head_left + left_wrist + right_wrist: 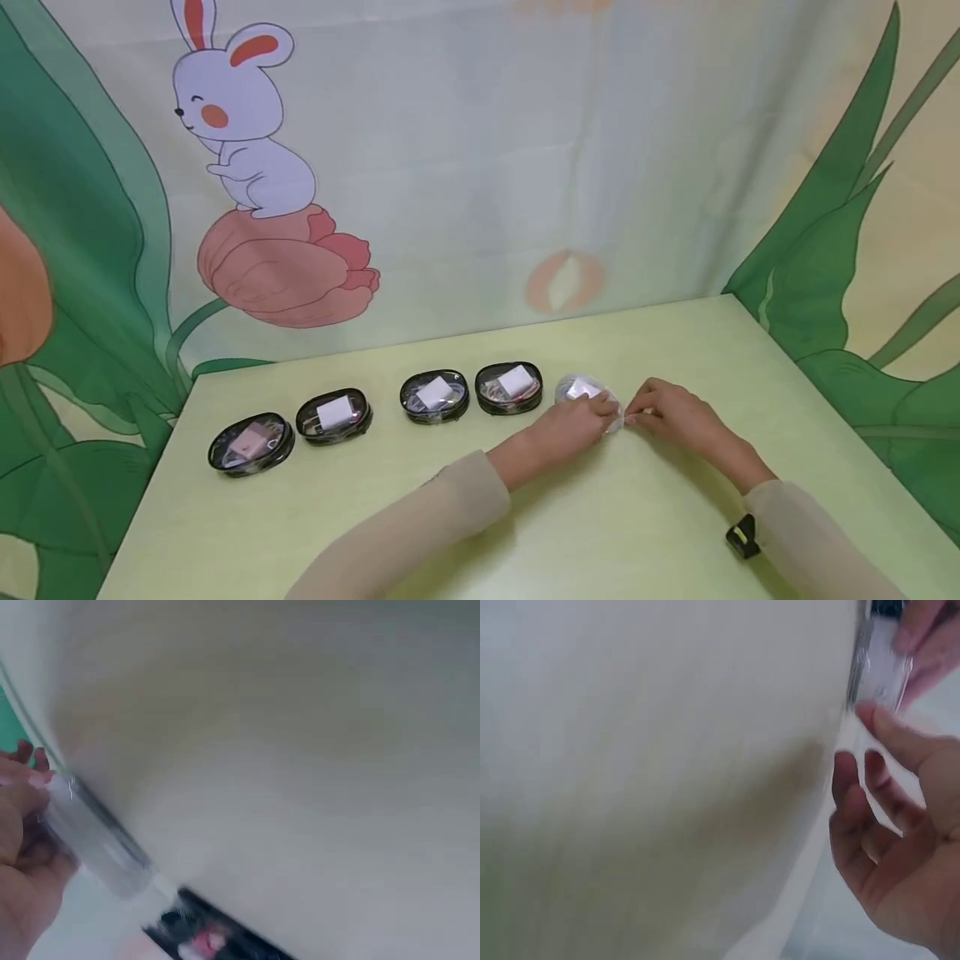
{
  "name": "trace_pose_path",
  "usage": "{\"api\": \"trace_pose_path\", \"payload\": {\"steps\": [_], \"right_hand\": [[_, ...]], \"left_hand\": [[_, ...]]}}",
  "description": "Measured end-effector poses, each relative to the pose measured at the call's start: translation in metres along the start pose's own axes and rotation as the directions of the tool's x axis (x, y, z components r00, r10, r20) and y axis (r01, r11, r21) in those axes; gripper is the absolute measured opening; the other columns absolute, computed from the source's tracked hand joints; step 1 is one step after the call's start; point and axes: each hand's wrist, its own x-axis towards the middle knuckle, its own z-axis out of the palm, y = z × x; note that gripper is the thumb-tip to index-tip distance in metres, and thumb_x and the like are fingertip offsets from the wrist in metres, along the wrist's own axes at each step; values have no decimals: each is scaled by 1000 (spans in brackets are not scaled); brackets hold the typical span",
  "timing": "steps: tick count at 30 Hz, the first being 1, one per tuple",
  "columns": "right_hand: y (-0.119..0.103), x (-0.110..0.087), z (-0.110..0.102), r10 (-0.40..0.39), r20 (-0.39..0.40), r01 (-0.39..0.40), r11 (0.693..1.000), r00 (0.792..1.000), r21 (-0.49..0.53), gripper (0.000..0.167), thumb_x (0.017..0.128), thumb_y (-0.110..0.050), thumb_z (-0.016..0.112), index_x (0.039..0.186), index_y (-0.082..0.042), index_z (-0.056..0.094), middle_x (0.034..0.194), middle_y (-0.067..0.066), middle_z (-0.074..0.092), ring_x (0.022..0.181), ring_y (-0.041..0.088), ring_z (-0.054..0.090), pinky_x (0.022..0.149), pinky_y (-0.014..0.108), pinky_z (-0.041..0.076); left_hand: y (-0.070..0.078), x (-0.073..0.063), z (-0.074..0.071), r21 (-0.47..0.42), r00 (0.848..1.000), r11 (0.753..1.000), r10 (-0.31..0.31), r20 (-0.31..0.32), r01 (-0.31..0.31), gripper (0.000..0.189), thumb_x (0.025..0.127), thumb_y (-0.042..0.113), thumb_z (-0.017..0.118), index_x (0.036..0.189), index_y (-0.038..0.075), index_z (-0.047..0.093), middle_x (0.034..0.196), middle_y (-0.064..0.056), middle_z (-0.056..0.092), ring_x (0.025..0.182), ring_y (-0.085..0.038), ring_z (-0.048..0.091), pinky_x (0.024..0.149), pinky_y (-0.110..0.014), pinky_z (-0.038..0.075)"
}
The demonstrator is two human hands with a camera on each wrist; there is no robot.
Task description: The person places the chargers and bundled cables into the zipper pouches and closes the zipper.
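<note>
A clear, whitish oval pouch (572,385) with a white block inside lies at the right end of a row of pouches. My left hand (572,429) holds it from the near side, thumb and fingers around its body, covering much of it. My right hand (678,417) pinches at the pouch's right end with thumb and fingertips. In the left wrist view the clear pouch (97,847) stands on its side wall beside the curled fingers. From the right wrist, the thumb reaches the end of the pouch (881,667), while the other fingers bend below it.
Several black-rimmed oval pouches with clear tops stand in the row: one with a pink block (251,442), others with white blocks and cables, such as the nearest neighbour (510,388). The pale table (360,517) ends at a printed cloth backdrop (450,167). A black device (742,536) sits by the right sleeve.
</note>
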Motion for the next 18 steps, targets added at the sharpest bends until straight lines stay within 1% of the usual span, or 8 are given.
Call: {"api": "trace_pose_path", "payload": {"steps": [2, 3, 6, 8, 9, 12, 15, 18], "right_hand": [[1, 3, 0, 24, -2, -24, 1000, 1000, -11, 5, 92, -18, 76, 93, -17, 80, 94, -5, 62, 81, 13, 60, 65, 31, 48], [1, 4, 1, 24, 3, -24, 1000, 1000, -10, 5, 92, -18, 75, 93, -17, 80, 94, -4, 62, 82, 13, 59, 65, 31, 48], [0, 5, 0, -5, 35, 5, 1000, 999, 5, 6, 92, -18, 76, 92, -16, 81, 92, -5, 62, 80, 11, 58, 66, 29, 48], [-3, 4, -1, -45, 48, 44, 999, 998, 19, 5, 91, -18, 76, 91, -15, 81, 91, -5, 61, 79, 10, 58, 67, 28, 48], [-4, 4, -2, -61, 53, 60, 998, 997, 26, 5, 91, -17, 76, 91, -15, 81, 90, -6, 61, 80, 10, 58, 67, 27, 48], [-7, 3, -2, -97, 62, 95, 995, 993, 29, 4, 90, -17, 77, 91, -16, 81, 91, -6, 61, 80, 10, 58, 67, 27, 48], [-7, 2, -2, -30, 41, 31, 1000, 999, -6, 5, 89, -19, 77, 91, -18, 81, 91, -8, 60, 80, 9, 58, 64, 28, 47], [-5, 4, 0, 35, 16, -35, 999, 999, -22, 6, 90, -20, 77, 92, -17, 82, 91, -6, 61, 81, 11, 59, 64, 30, 47]], "left_hand": [[-3, -1, -3, -56, 999, 998, -19, 33, 21, 34, 102, 14, 60, 136, 19, 66, 145, 8, 57, 132, -12, 56, 82, -20, 56], [-4, -1, -4, -83, 998, 996, -30, 52, 34, 36, 102, 15, 61, 138, 19, 65, 146, 8, 57, 132, -11, 55, 84, -20, 56], [-6, -1, -6, -170, 994, 982, -66, 88, 80, 38, 103, 24, 61, 141, 18, 62, 148, 7, 55, 139, -9, 48, 100, -26, 51], [-4, 1, -7, -173, 994, 981, -81, 79, 94, 39, 103, 31, 61, 139, 18, 64, 147, 7, 56, 137, -9, 50, 105, -28, 48], [-3, 2, -7, -159, 994, 982, -89, 68, 99, 36, 103, 32, 61, 136, 19, 66, 145, 8, 57, 133, -10, 54, 102, -28, 50], [1, 5, -9, -115, 993, 987, -109, 38, 113, 27, 102, 31, 63, 126, 23, 72, 136, 10, 63, 110, -10, 67, 81, -24, 58], [2, 4, -12, -75, 996, 994, -78, 40, 81, 21, 100, 22, 65, 119, 25, 76, 128, 12, 67, 89, -9, 71, 62, -20, 57], [-1, 3, -16, -108, 995, 991, -64, 80, 73, 26, 100, 18, 65, 124, 24, 74, 129, 11, 68, 88, -11, 71, 62, -23, 57]]}}
